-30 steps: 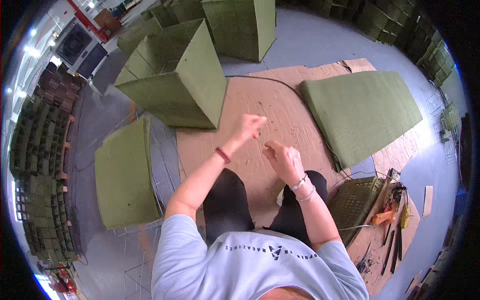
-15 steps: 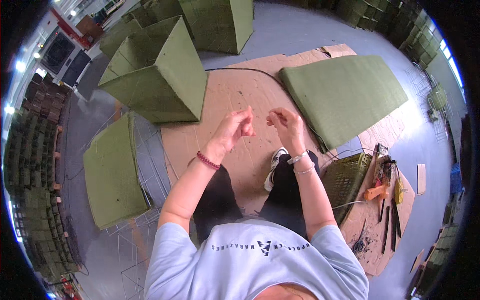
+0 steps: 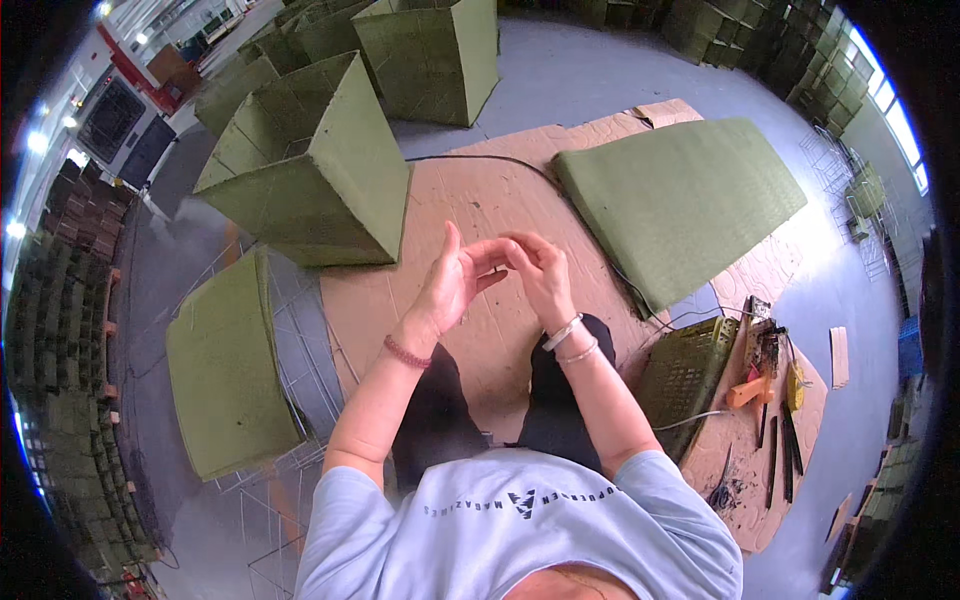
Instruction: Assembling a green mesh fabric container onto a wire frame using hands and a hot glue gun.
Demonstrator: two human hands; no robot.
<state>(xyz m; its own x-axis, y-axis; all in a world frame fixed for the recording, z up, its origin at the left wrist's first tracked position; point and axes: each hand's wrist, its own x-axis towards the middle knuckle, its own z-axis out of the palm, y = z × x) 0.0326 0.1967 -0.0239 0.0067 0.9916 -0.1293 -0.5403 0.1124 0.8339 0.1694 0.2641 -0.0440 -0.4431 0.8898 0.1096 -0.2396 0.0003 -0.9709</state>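
Note:
Above the brown cardboard sheet (image 3: 480,375), my two hands meet in front of my legs. My left hand (image 3: 453,285) is open, its thumb pointing up and its fingers stretched toward the right. Over those fingertips bend the fingers of my right hand (image 3: 545,280), closed on them. No object shows between the hands, though the contact is partly hidden. An open-topped olive-green box (image 3: 310,170) stands beyond my left hand. Past my right hand lies a thick green folded panel (image 3: 685,210), apart from both hands.
A second green panel (image 3: 235,365) rests over thin wire frames (image 3: 310,375) at left. More green boxes (image 3: 430,60) stand behind. At right are a green plastic basket (image 3: 685,370), an orange-handled tool (image 3: 750,390), scissors (image 3: 720,492) and black sticks (image 3: 772,460). A black cable (image 3: 500,157) crosses the cardboard.
My hands have come together from a small gap. The left fingers have straightened and its thumb has lifted; the right hand has moved left onto them. The whole view has shifted slightly.

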